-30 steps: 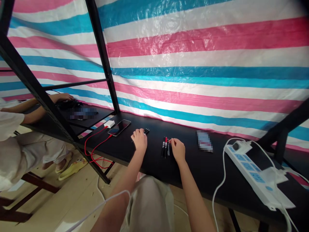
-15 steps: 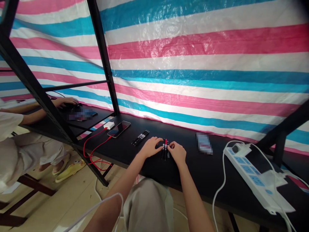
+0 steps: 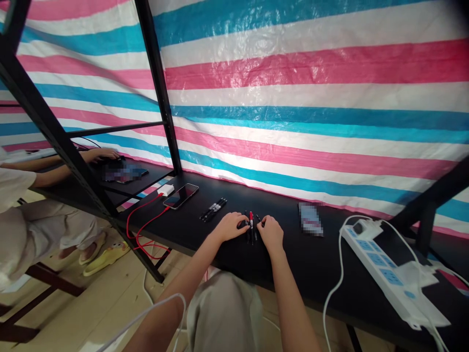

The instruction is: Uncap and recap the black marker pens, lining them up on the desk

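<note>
Both of my hands rest on a black table [image 3: 293,254] around a small row of marker pens [image 3: 251,224], one with a red cap. My left hand [image 3: 230,227] closes its fingers on the left side of the row. My right hand [image 3: 271,233] pinches the pens from the right side. A second group of black pens [image 3: 213,209] lies untouched a little to the left of my left hand.
A phone [image 3: 181,195] on a red cable and a white charger [image 3: 165,189] lie at the table's left end. A white power strip [image 3: 388,274] sits at right, a small card [image 3: 309,218] behind. Another person [image 3: 36,210] sits at the left beyond black frame posts.
My left hand left the black pens on the left and moved right to the marker row. Both hands now close on that row from either side.
</note>
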`<state>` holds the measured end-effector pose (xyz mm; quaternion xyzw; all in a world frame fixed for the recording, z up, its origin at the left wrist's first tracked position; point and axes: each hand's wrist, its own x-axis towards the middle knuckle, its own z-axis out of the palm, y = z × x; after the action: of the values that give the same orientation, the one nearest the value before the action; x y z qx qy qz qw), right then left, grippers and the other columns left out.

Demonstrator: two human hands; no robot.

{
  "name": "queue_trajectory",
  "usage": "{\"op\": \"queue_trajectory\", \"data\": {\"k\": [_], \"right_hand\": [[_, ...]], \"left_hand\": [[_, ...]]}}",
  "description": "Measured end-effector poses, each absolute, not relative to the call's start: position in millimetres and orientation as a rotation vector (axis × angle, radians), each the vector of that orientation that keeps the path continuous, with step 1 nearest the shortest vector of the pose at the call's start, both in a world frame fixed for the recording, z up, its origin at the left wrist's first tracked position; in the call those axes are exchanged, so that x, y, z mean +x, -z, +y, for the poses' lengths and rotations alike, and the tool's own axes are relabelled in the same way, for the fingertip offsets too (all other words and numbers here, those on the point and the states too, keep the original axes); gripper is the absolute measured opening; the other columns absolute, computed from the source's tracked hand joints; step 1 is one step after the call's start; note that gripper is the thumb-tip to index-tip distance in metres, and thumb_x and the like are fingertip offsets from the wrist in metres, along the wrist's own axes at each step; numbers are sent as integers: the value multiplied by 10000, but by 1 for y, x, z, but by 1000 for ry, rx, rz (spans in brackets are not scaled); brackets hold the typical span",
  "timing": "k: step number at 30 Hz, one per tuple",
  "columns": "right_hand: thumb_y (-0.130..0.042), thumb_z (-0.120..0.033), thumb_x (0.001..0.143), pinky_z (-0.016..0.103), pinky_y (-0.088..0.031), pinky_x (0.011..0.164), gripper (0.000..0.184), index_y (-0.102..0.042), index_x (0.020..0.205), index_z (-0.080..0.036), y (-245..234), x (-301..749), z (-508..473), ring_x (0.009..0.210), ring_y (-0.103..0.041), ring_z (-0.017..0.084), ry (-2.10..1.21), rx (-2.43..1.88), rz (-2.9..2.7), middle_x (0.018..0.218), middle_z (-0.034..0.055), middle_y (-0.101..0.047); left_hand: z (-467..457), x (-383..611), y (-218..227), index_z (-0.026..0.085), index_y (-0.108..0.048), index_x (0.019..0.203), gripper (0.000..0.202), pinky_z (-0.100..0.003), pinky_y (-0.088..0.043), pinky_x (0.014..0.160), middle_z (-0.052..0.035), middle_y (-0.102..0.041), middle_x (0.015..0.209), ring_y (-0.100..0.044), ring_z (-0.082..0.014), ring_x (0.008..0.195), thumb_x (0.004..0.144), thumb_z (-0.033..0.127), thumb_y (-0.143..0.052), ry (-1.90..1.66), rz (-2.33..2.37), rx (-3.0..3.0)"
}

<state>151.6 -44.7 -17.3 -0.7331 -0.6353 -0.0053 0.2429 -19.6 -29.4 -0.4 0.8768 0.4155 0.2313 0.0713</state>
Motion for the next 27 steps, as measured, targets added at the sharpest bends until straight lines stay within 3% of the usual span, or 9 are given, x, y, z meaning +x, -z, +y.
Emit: {"op": "queue_trajectory", "data": {"k": [9, 14, 18, 27], "right_hand": [[-442, -253, 803, 235, -339, 575, 105, -507, 782, -173, 16, 148, -45, 788, -532, 160, 103, -2036, -1803, 837, 61, -548], [-422, -250, 832, 232, -339, 575, 113, -505, 813, -175, 17, 149, -46, 794, -529, 158, 143, -2039, -1841, 848, 56, -550], [-426, -294, 848, 238, -343, 567, 139, -509, 811, -188, 18, 152, -47, 817, -511, 174, 175, -2027, -1860, 848, 57, -546], [-417, -254, 833, 242, -372, 562, 134, -516, 801, -169, 16, 153, -49, 841, -511, 197, 255, -2117, -1786, 860, 89, -537]], "left_hand": [[-28, -20, 3, 201, -538, 739, 281, -274, -336, 659, -6, -539, 660, -509, -162, 710, 791, 458, -436, -743, 1506, 2531], [-26, -22, 5, 218, -518, 832, 156, -265, -345, 648, 4, -547, 700, -513, -172, 754, 711, 312, -547, -711, 1549, 2473], [-24, -24, 7, 236, -505, 922, 225, -254, -358, 650, 19, -533, 698, -508, -162, 762, 700, 205, -513, -735, 1521, 2425], [-27, -23, 6, 213, -468, 857, 144, -241, -382, 650, 19, -517, 728, -505, -135, 741, 714, 205, -485, -831, 1514, 2318]]}}
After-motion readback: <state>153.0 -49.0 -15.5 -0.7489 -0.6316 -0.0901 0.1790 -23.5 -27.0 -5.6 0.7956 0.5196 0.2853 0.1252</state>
